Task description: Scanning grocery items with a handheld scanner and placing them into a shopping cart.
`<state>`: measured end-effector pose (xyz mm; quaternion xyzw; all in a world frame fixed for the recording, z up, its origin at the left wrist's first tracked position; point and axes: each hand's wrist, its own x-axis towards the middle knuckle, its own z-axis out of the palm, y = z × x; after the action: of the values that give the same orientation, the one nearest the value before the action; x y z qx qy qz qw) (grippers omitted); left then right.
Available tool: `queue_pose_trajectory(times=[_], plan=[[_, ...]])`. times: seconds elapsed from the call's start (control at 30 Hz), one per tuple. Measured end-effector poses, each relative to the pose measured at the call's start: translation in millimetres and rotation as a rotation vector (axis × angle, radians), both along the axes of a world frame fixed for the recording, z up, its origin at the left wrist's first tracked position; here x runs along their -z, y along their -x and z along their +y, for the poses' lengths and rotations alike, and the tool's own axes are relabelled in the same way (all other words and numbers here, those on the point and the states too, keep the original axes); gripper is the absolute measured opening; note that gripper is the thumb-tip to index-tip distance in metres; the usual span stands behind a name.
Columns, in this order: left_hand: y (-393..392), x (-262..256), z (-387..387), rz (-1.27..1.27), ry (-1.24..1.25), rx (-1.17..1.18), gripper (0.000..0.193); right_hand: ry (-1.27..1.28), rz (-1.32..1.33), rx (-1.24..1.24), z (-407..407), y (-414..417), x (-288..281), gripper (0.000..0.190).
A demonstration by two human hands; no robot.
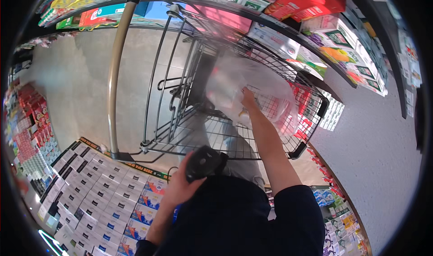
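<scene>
My left hand [181, 185] is wrapped around a black handheld device [202, 163], close to my waist; its exact kind does not show. My right arm reaches over the side of a black wire shopping cart [159, 149]. In the cart lies a translucent plastic bag [270, 70], and my right hand [248, 96] grips it near its middle. Reddish and white shapes show through the thin film, too blurred to name. The cart's handlebar [116, 77], a thick brownish tube, stands to the left.
Shelves of packaged cartons [341, 36] run along the far side, behind the cart. Stacked white boxes [98, 188] fill the floor at lower left, with blue and orange boxes [142, 218] alongside. More stacked goods [33, 120] stand at far left. Grey floor [81, 97] shows beyond the handlebar.
</scene>
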<state>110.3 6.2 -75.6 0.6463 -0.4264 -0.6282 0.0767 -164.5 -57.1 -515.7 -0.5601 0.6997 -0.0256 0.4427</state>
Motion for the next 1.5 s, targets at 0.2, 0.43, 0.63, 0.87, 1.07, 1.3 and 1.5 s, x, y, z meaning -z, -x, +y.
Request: queue_pose_trajectory(times=[0.2, 0.43, 0.63, 0.87, 1.07, 1.3, 1.5], plan=[[-15.7, 6.7, -9.2, 0.049, -0.140, -0.021, 0.075, -0.073, -0.138, 0.077, 30.5, -6.9, 69.5, 0.049], [-26.8, 10.4, -12.4, 0.055, -0.013, 0.038, 0.073, -0.110, -0.295, 0.162, 58.7, 21.1, 112.3, 0.053], [-23.3, 6.8, -13.3, 0.078, 0.060, 0.019, 0.074, -0.071, -0.378, 0.185, 27.0, 53.1, 55.2, 0.055], [-1.9, -3.9, -5.9, 0.137, 0.284, 0.027, 0.074, -0.306, -0.109, 0.083, 49.4, 104.4, -137.5, 0.067], [22.2, -13.1, 9.1, 0.281, 0.293, -0.096, 0.080, -0.174, -0.628, 0.352, 97.7, 115.9, -231.8, 0.058], [56.4, -31.2, 7.5, 0.375, 0.379, -0.018, 0.077, -0.198, -1.089, 0.713, 118.7, 96.5, -285.3, 0.050], [72.5, -47.0, 10.7, 0.319, 0.506, 0.127, 0.074, -0.155, -1.251, 0.680, 95.6, 69.7, -365.4, 0.049]])
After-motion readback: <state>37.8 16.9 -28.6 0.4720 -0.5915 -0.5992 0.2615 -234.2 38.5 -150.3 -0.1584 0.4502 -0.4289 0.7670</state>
